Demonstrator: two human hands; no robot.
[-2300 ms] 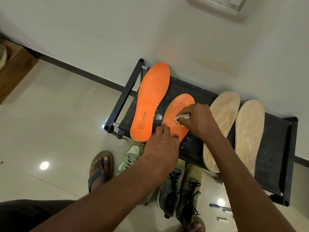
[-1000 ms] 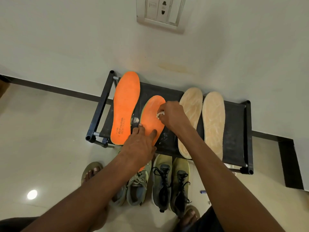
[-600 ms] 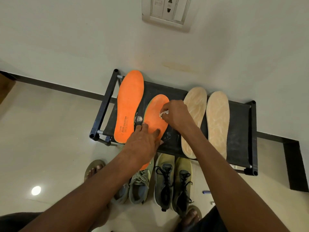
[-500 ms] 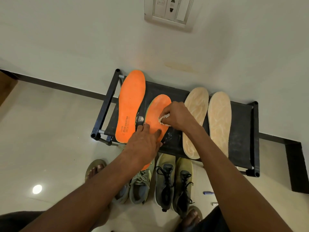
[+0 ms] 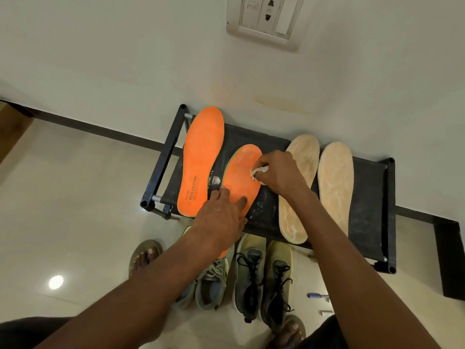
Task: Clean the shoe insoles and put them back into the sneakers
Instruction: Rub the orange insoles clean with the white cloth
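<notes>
We are in the wiping step. Our right hand (image 5: 281, 176) has its fingers curled round a small crumpled white cloth wad (image 5: 259, 170) and presses it on the second flat orange foam insole (image 5: 241, 175), which lies on the low black fabric-topped shoe rack (image 5: 370, 197). Our left hand (image 5: 221, 217) lies flat with straight fingers on the heel half of that insole and pins it; it grasps nothing.

Compared with half a second ago, the wad sits slightly further toward the right edge of the insole, at mid-length; one second ago it was nearer the toe. We judge the stroke to be working down the forefoot, so cleaning of this insole is under way, not complete.

The first orange insole printed "AIR cushion" (image 5: 201, 162) lies just to its left. Two beige textured insoles (image 5: 336, 182) lie to the right, apparently untreated. Two pairs of laced sneakers (image 5: 251, 275) stand on the floor below the rack, none refitted. Three insoles and all reinsertion probably remain.
</notes>
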